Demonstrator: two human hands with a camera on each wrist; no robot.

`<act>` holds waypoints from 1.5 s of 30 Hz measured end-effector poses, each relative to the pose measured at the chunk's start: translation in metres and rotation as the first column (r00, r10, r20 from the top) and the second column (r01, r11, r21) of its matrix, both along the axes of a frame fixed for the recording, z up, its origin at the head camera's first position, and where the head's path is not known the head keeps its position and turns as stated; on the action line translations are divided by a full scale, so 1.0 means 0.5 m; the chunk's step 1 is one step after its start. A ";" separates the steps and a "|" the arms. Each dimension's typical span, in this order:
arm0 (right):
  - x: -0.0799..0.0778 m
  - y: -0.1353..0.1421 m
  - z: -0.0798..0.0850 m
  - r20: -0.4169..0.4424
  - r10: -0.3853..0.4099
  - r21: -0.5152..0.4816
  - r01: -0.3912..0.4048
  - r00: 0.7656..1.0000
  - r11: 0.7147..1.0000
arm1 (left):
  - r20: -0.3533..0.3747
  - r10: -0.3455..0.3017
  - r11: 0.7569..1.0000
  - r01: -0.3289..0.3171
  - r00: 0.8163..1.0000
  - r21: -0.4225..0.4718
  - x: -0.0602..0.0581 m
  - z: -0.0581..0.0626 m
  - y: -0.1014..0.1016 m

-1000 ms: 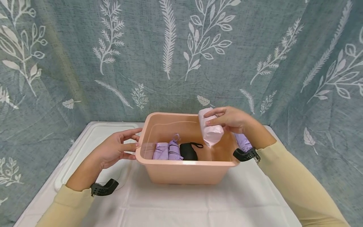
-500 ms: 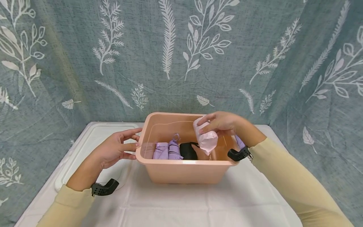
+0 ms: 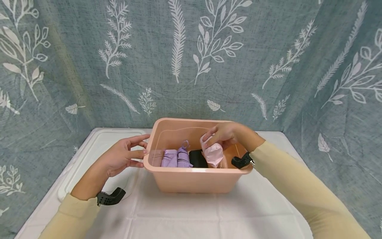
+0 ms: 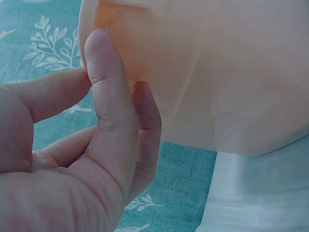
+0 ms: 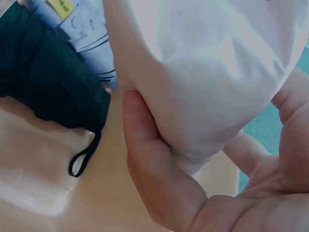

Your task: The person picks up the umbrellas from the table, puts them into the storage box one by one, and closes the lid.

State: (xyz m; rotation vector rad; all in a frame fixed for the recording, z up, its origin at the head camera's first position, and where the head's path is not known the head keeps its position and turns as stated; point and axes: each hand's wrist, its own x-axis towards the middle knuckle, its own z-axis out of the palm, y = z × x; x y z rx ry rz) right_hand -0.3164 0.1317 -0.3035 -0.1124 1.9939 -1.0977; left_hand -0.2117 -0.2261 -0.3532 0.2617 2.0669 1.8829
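My left hand pinches the left rim of a peach plastic bin, with its thumb at the edge and fingers bent under the lip in the left wrist view. My right hand grips a pink folding umbrella, lowered into the right half of the bin and tilted. Left of it lies a black folding umbrella with a strap loop, seen in the right wrist view. Farther left are two purple folding umbrellas, one flat-looking and one with a loop.
A white lid lies on the table left of the bin. A white cloth covers the table. Behind and at both sides hangs a green-blue leaf-patterned curtain.
My right hand has moved left and down, taking the pink folding umbrella from above the rim into the bin beside the black one. The left hand has stayed at the rim.
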 end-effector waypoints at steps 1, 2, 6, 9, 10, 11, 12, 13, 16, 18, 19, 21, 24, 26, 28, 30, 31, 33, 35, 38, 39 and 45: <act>-0.002 -0.002 -0.003 0.010 0.009 0.007 -0.009 1.000 1.000 | 0.003 0.002 1.000 -0.002 1.000 0.000 0.000 0.000 0.000; -0.003 -0.004 -0.005 0.021 0.019 0.015 -0.020 1.000 1.000 | 0.005 0.003 1.000 -0.003 1.000 -0.001 0.000 0.000 0.000; -0.009 -0.013 -0.014 0.042 0.044 0.046 -0.046 0.998 0.998 | 0.008 0.001 1.000 -0.001 1.000 -0.001 0.000 0.002 0.000; -0.013 -0.018 -0.021 0.041 0.057 0.069 -0.060 0.997 0.996 | 0.008 0.001 1.000 -0.001 1.000 0.003 0.001 0.003 -0.001; -0.015 -0.019 -0.023 0.042 0.062 0.075 -0.065 0.997 0.995 | 0.007 -0.001 1.000 0.001 1.000 0.003 0.001 0.004 -0.001; -0.016 -0.021 -0.025 0.041 0.067 0.084 -0.070 0.997 0.994 | 0.007 0.000 1.000 0.000 1.000 0.002 0.002 0.004 -0.001; -0.016 -0.022 -0.028 0.040 0.069 0.093 -0.073 0.997 0.993 | 0.010 0.003 1.000 -0.003 1.000 0.002 0.002 0.004 -0.001; -0.017 -0.024 -0.030 0.048 0.074 0.095 -0.078 0.996 0.992 | 0.010 0.004 1.000 -0.004 1.000 0.001 0.001 0.004 -0.001; -0.017 -0.026 -0.036 0.074 0.099 0.118 -0.107 0.992 0.987 | 0.016 0.009 1.000 -0.009 1.000 -0.002 0.000 0.003 0.000; -0.017 -0.025 -0.041 0.085 0.118 0.127 -0.128 0.989 0.984 | 0.022 0.014 1.000 -0.014 1.000 -0.004 -0.001 0.001 0.001; -0.017 -0.025 -0.043 0.088 0.127 0.131 -0.138 0.988 0.982 | 0.022 0.015 1.000 -0.015 1.000 -0.006 -0.001 0.000 0.002; -0.017 -0.024 -0.048 0.085 0.138 0.143 -0.149 0.987 0.978 | 0.027 0.020 1.000 -0.020 0.999 -0.006 -0.002 -0.001 0.003; -0.016 -0.026 -0.055 0.084 0.145 0.147 -0.157 0.986 0.977 | 0.026 0.018 1.000 -0.018 0.999 -0.005 -0.001 0.001 0.004; -0.016 -0.028 -0.059 0.083 0.136 0.151 -0.148 0.987 0.977 | 0.025 0.014 1.000 -0.014 1.000 -0.003 0.000 0.003 0.004; -0.016 -0.032 -0.063 0.084 0.128 0.155 -0.139 0.988 0.978 | 0.023 0.011 1.000 -0.011 1.000 -0.002 0.001 0.005 0.004; -0.017 -0.035 -0.066 0.089 0.126 0.161 -0.139 0.988 0.977 | 0.022 0.011 1.000 -0.011 1.000 0.001 0.002 0.006 0.003; -0.017 -0.036 -0.068 0.087 0.124 0.162 -0.137 0.988 0.977 | 0.018 0.010 1.000 -0.010 1.000 0.004 0.002 0.006 0.002; -0.016 -0.038 -0.070 0.097 0.122 0.161 -0.136 0.988 0.978 | 0.015 0.010 1.000 -0.010 1.000 0.008 0.003 0.005 0.001; -0.016 -0.040 -0.072 0.103 0.113 0.163 -0.129 0.988 0.978 | 0.012 0.007 1.000 -0.007 1.000 0.011 0.002 0.005 0.001; -0.014 -0.044 -0.077 0.114 0.093 0.169 -0.111 0.989 0.979 | 0.010 0.005 1.000 -0.005 1.000 0.012 0.002 0.005 0.001; -0.014 -0.044 -0.078 0.111 0.088 0.175 -0.107 0.990 0.979 | 0.010 0.005 1.000 -0.005 1.000 0.010 0.001 0.004 0.000; -0.013 -0.046 -0.079 0.070 0.117 0.240 -0.130 0.991 0.962 | 0.022 0.014 1.000 -0.014 1.000 0.007 -0.002 0.000 0.000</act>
